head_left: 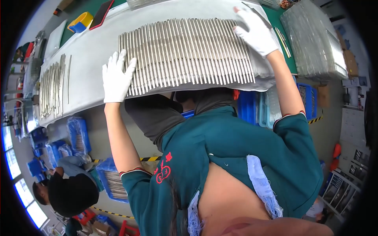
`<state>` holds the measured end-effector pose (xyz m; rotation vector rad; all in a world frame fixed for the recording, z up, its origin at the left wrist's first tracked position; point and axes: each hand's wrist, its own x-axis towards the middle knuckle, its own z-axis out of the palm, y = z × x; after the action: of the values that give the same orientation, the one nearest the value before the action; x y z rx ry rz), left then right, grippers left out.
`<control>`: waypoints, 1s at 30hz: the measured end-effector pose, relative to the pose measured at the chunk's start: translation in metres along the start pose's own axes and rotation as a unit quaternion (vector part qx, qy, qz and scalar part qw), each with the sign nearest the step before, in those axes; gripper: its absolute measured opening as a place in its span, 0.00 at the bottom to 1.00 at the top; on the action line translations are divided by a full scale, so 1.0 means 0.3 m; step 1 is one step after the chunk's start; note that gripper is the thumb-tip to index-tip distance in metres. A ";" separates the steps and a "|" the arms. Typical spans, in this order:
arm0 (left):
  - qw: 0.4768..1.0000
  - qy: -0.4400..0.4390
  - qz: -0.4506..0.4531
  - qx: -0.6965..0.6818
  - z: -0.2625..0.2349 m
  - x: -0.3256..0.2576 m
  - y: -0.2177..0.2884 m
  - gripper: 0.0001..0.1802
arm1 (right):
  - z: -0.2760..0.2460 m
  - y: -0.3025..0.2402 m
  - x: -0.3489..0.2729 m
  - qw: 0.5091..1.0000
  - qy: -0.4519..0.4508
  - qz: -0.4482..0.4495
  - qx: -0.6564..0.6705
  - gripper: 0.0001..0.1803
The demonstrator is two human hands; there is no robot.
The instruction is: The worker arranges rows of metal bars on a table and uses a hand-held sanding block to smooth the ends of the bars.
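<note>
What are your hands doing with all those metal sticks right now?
Left hand flat on the near-left end of the metal rods. Right hand flat on the far-right end. Nothing blocking.

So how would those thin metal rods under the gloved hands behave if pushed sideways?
The metal rods are round and slender, so they would probably roll or fan apart. They look stiff, likely heavy together. The grey cloth beneath may slow sliding. The left hand and right hand flank the row.
</note>
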<state>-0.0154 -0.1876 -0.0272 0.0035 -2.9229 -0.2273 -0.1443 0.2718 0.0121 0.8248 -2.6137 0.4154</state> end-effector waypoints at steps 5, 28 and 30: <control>0.997 -0.002 0.074 0.031 -0.017 -0.008 -0.025 0.30 | 0.050 -0.177 0.075 0.988 -0.115 -0.105 0.001 0.36; 0.995 0.042 0.080 0.041 0.005 -0.004 -0.022 0.26 | 0.172 -0.261 0.205 0.970 -0.062 -0.231 0.033 0.38; 0.988 0.025 0.120 0.092 -0.002 -0.011 -0.022 0.22 | 0.226 -0.337 0.251 0.963 -0.047 -0.263 0.035 0.39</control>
<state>-0.0121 -0.1943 -0.0282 -0.3085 -2.8479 0.0794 -0.1585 0.1298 0.0006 1.5378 -2.3376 0.3198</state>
